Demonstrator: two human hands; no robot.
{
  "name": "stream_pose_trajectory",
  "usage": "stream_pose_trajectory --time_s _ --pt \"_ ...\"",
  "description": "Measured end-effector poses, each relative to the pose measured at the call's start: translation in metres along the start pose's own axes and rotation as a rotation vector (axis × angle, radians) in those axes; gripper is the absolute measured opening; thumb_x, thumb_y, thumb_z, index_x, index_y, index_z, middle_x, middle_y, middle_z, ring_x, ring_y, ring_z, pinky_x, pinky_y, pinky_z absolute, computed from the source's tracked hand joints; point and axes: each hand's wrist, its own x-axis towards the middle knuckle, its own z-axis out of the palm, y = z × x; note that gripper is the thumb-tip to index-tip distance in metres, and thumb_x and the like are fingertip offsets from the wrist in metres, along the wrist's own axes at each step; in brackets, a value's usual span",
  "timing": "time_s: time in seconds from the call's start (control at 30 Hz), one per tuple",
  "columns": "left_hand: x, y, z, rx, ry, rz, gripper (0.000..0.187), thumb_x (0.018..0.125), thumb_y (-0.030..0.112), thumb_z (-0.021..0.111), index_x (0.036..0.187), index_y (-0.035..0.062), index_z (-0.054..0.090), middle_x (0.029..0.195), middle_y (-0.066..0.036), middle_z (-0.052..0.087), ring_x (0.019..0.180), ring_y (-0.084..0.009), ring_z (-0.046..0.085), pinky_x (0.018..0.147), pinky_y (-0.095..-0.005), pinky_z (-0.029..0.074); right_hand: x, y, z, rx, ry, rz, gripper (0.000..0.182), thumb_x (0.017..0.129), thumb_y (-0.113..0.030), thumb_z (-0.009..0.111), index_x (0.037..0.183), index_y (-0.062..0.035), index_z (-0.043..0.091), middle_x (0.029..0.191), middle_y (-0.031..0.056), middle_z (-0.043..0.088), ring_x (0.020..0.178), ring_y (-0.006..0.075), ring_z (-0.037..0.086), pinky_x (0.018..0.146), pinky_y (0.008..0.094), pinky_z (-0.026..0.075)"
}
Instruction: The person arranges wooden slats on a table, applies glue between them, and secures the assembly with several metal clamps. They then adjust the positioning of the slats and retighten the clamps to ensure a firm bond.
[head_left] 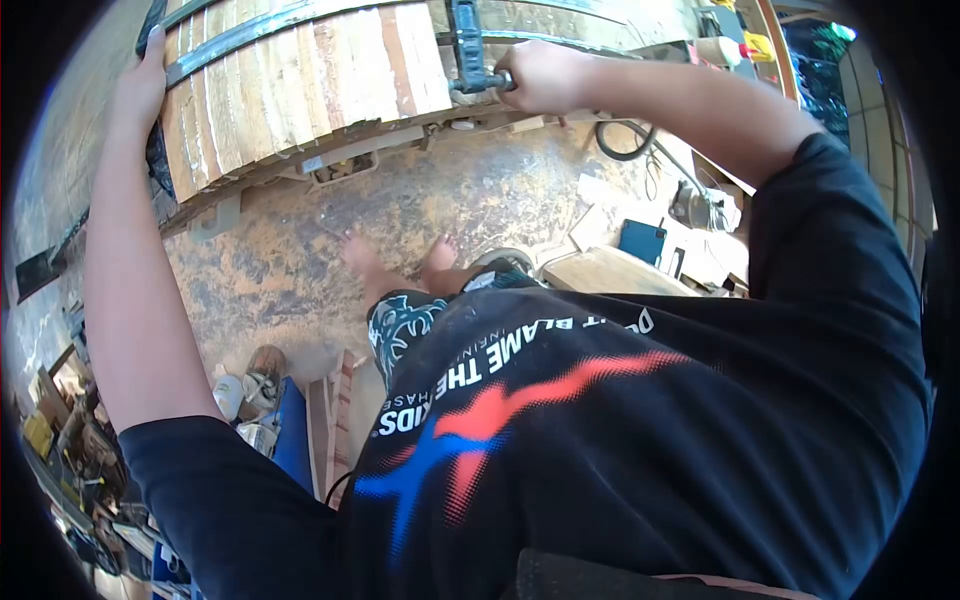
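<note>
A panel of glued wood strips (300, 85) lies at the top of the view, with pale glue lines along its joints. Metal bar clamps (240, 42) run across it. At the panel's right edge, my right hand (548, 76) is closed round the screw handle of a dark blue clamp head (468, 45). My left hand (138, 88) is at the panel's left edge, against the dark end of a bar clamp; its fingers look curled round that end, though they are partly hidden.
Below the panel is a stained floor (300, 265), where my bare feet stand. A black hose (625, 150) and a power tool (705, 208) lie to the right, near a board (620, 283). Cans and wood pieces (340, 410) crowd the lower left.
</note>
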Motion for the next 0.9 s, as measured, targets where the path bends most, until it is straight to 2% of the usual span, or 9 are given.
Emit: stream_pose_trajectory --time_s 0.17,0.27,0.37,0.43,0.5,0.6,0.73,0.77,0.9 --pt "-0.011 0.014 -0.006 0.088 0.009 0.007 0.096 0.096 0.079 0.037 0.138 -0.0035 0.062 0.142 -0.030 0.058 0.139 -0.0408 0.051 0.118 -0.0438 0.034 -0.008 -0.004 0.022 -0.113 0.273 0.088 0.030 0.092 -0.025 0.057 0.110 -0.0061 0.071 0.097 0.0189 0.075 0.093 0.0347 0.074 0.085 0.0478 0.060" --pt "-0.005 0.006 -0.004 0.063 -0.045 0.005 0.096 0.095 0.080 0.034 0.139 -0.0009 0.061 0.142 -0.029 0.059 0.140 -0.0410 0.051 0.118 -0.0454 0.034 -0.004 0.006 0.005 0.027 0.088 -0.076 0.041 0.092 -0.021 0.060 0.120 0.0074 0.067 0.077 0.0219 0.073 0.058 0.0293 0.072 0.063 0.0395 0.062" --pt "-0.010 0.007 -0.002 0.050 -0.033 0.012 0.097 0.094 0.082 0.033 0.141 0.0008 0.061 0.142 -0.028 0.060 0.140 -0.0412 0.051 0.118 -0.0459 0.034 0.005 0.004 -0.015 0.046 -0.142 -0.081 0.036 0.090 -0.019 0.060 0.103 0.0143 0.067 0.075 0.0231 0.071 0.059 0.0275 0.072 0.062 0.0400 0.061" --pt "-0.017 0.010 -0.005 0.038 -0.002 0.002 0.096 0.094 0.082 0.034 0.140 0.0013 0.062 0.141 -0.028 0.060 0.139 -0.0409 0.052 0.117 -0.0446 0.034 0.037 0.026 -0.014 0.124 -0.363 -0.183 0.028 0.087 -0.015 0.066 0.100 0.0102 0.063 0.068 0.0145 0.067 0.053 0.0223 0.067 0.047 0.0356 0.054" --pt "-0.021 0.014 -0.004 0.015 0.008 -0.006 0.094 0.094 0.082 0.036 0.139 0.0034 0.063 0.139 -0.028 0.061 0.137 -0.0402 0.054 0.116 -0.0430 0.036 0.061 0.039 -0.018 0.395 -0.743 0.117 0.025 0.083 -0.009 0.071 0.101 0.0039 0.060 0.060 0.0036 0.056 0.047 0.0165 0.056 0.040 0.0313 0.045" --pt "-0.036 -0.002 -0.011 0.024 0.024 -0.058 0.094 0.094 0.081 0.038 0.139 0.0021 0.062 0.138 -0.027 0.063 0.135 -0.0402 0.055 0.115 -0.0431 0.037 0.065 0.030 -0.032 0.429 -0.912 0.060 0.020 0.081 -0.009 0.074 0.089 -0.0014 0.057 0.057 0.0000 0.050 0.050 0.0138 0.052 0.042 0.0314 0.042" --pt "-0.026 -0.002 -0.007 -0.019 -0.044 -0.031 0.091 0.096 0.078 0.042 0.139 0.0002 0.062 0.137 -0.027 0.063 0.134 -0.0397 0.056 0.114 -0.0424 0.038 0.030 0.013 -0.026 0.009 -0.334 -0.181 0.033 0.089 -0.029 0.067 0.081 0.0034 0.066 0.070 0.0138 0.065 0.063 0.0267 0.064 0.065 0.0450 0.054" --pt "-0.019 0.010 -0.005 -0.038 -0.065 0.006 0.090 0.096 0.077 0.043 0.139 -0.0003 0.062 0.137 -0.027 0.063 0.134 -0.0396 0.057 0.114 -0.0423 0.038 0.019 0.013 -0.016 0.023 -0.198 -0.055 0.038 0.088 -0.034 0.068 0.097 0.0035 0.069 0.081 0.0192 0.071 0.078 0.0338 0.070 0.079 0.0474 0.056" --pt "-0.033 0.025 -0.006 -0.126 -0.021 -0.040 0.085 0.099 0.070 0.046 0.138 -0.0044 0.061 0.137 -0.032 0.061 0.134 -0.0419 0.055 0.114 -0.0433 0.040 -0.020 0.022 0.057 -0.170 0.748 -0.142 0.038 0.083 -0.032 0.074 0.111 -0.0071 0.065 0.090 0.0165 0.073 0.089 0.0335 0.073 0.077 0.0445 0.058"
